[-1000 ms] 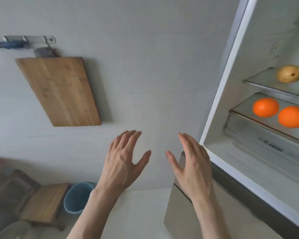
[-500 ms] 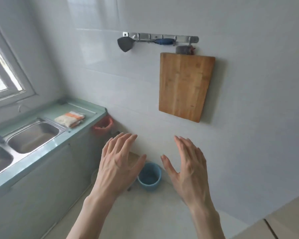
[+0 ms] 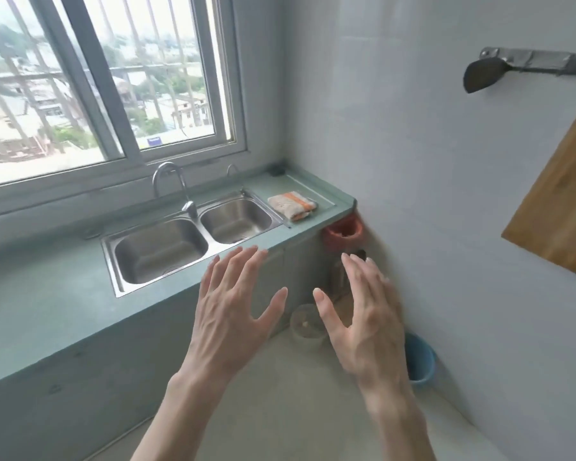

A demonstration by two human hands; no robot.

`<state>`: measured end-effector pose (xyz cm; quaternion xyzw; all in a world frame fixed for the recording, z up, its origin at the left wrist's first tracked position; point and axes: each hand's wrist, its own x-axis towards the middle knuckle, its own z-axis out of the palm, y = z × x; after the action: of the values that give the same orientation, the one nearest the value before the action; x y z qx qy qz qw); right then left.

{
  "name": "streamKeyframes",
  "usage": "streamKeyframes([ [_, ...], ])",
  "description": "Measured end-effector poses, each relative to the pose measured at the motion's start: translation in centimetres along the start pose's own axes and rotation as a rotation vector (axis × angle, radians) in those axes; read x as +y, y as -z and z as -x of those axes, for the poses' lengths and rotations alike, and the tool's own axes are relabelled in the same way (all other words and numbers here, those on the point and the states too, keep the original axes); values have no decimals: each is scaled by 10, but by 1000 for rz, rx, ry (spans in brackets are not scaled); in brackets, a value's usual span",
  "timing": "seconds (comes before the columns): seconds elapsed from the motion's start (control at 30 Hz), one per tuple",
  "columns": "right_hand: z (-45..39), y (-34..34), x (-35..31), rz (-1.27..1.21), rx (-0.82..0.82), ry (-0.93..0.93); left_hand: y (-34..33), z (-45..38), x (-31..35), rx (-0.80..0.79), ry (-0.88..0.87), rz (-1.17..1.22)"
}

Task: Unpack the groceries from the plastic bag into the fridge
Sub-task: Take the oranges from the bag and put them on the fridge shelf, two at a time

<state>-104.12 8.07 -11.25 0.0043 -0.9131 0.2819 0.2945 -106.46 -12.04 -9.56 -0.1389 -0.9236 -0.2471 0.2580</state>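
My left hand (image 3: 231, 311) and my right hand (image 3: 366, 321) are held up side by side in front of me, fingers spread and straight, holding nothing. They hover over the floor just off the front edge of the green counter (image 3: 47, 311). Neither the fridge nor the plastic bag nor any groceries are in view.
A double steel sink (image 3: 187, 241) with a tap sits in the counter under a barred window. A folded cloth (image 3: 291, 206) lies at the counter's right end. A red holder (image 3: 343, 232), a pale container (image 3: 306, 327) and a blue bin (image 3: 419, 361) stand near the corner. A wooden cutting board (image 3: 559, 201) hangs on the right wall.
The view has swung left, away from the open fridge, past the cutting board, to the sink and window. Both hands stay open and empty in front of me.
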Motion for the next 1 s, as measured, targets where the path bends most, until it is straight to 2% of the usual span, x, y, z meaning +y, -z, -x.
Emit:
streamKeyframes([
  [0.23,-21,-86,-103,-80,-175,195,67,17,-107,106,174,-117],
  [0.53,-43,-193,-214,-257,-322,427,128,52,-218,223,452,-278],
  [0.7,-58,-258,-270,-390,-444,534,155,55,-272,289,629,-357],
  [1.0,-94,-359,-362,-544,-617,665,188,40,-353,357,831,-524],
])
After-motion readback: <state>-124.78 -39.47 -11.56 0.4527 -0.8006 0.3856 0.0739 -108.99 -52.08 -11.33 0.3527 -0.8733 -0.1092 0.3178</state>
